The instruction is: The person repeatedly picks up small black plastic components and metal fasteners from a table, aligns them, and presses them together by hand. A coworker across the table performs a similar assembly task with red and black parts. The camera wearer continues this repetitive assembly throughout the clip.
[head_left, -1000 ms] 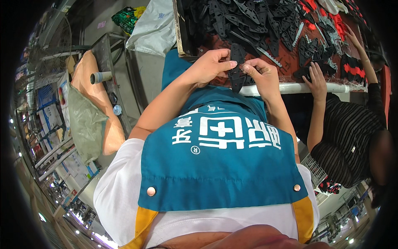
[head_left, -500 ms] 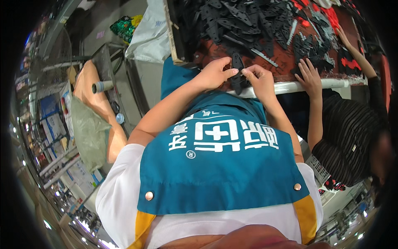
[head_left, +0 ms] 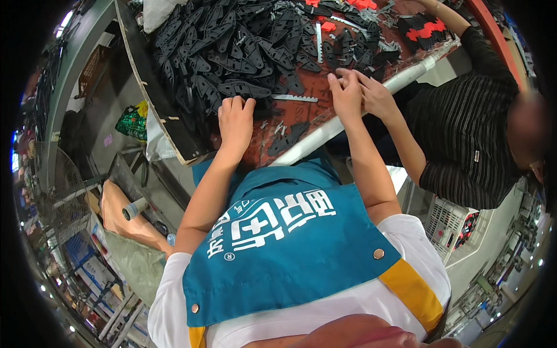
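Note:
My left hand [head_left: 236,123] is at the near edge of a pile of flat black plastic parts [head_left: 223,46], its bent fingers a little apart; the fingertips seem to reach a black part [head_left: 245,89], though contact is unclear. My right hand [head_left: 348,100] is further right over the table, fingers extended toward small black and grey pieces, with no part visible in it. It overlaps a co-worker's hand [head_left: 378,97] in the view. Between my hands, near the table's front edge, lies a loose black part [head_left: 289,139] with small clear bits beside it.
The reddish-brown table [head_left: 310,115] has a white padded front edge [head_left: 310,144] and a raised board [head_left: 152,95] at its left. Toothed grey strips [head_left: 296,98] and red pieces [head_left: 328,26] lie among the parts. A co-worker in a striped black top [head_left: 464,130] sits close at right.
The view has turned rightward. The black part that both hands held is out of them. My left hand has moved to the pile, and my right hand away toward the co-worker's hand.

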{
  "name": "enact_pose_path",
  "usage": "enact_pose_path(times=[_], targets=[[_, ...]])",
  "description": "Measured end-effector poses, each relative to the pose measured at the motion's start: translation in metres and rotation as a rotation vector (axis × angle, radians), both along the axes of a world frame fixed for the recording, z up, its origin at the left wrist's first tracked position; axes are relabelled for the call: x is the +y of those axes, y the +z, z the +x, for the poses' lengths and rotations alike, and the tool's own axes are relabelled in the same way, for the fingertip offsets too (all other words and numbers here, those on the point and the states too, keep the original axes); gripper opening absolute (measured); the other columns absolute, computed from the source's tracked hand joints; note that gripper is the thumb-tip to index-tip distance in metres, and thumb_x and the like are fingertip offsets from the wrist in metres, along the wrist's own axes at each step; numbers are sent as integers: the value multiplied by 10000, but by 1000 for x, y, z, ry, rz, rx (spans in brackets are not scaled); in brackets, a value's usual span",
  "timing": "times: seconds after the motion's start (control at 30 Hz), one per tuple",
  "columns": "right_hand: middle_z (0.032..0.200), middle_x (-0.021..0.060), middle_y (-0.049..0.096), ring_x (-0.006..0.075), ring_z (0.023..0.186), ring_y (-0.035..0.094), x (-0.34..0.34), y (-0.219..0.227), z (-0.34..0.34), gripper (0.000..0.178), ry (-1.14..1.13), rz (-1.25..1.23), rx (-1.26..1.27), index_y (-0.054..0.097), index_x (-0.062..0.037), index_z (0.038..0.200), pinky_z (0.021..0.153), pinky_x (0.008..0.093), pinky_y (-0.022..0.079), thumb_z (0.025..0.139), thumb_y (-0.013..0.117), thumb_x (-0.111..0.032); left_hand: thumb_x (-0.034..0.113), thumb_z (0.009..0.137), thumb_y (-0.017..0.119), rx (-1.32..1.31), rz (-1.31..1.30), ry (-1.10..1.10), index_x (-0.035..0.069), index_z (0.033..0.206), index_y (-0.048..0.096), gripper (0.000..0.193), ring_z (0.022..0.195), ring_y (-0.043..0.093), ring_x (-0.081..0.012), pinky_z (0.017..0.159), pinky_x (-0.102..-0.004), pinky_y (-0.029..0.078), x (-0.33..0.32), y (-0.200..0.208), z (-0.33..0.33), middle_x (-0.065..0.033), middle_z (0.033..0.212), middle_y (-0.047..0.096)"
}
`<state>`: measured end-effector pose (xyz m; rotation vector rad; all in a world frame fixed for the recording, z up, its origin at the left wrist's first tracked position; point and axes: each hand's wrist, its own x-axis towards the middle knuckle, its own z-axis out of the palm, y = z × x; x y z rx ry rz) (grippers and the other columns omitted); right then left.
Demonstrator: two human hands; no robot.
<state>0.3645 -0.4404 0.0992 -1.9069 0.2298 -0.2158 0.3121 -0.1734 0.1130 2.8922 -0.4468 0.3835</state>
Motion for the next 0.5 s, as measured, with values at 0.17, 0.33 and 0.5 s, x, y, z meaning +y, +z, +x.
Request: enact_pose_path(times=[0.17,0.33,0.5], targets=[[817,88,654,141,734,617,13,-21,-21,218,64,85,-48,587,17,999,664,268,473,862,621,-150,50,724,623,-26,-55,-8,99,956,611,237,887,508,-265,765,-382,405,8,5,-9,-64,887,532],[848,106,677,189,793,654,18,-21,-14,188,176,43,-29,610,6,963,709,298,490,856,616,-148,124,802,646,-15,-290,72,67,991,600,203,856,534,-303,751,-389,422,12,23,-17,-91,906,558],[823,122,676,229,762,658,31,-10,-15,155,268,-75,65,635,-21,916,697,311,495,833,639,-153,190,888,614,380,-809,322,-2,1016,572,235,768,603,-275,723,-313,463,8,44,-27,-143,862,622]])
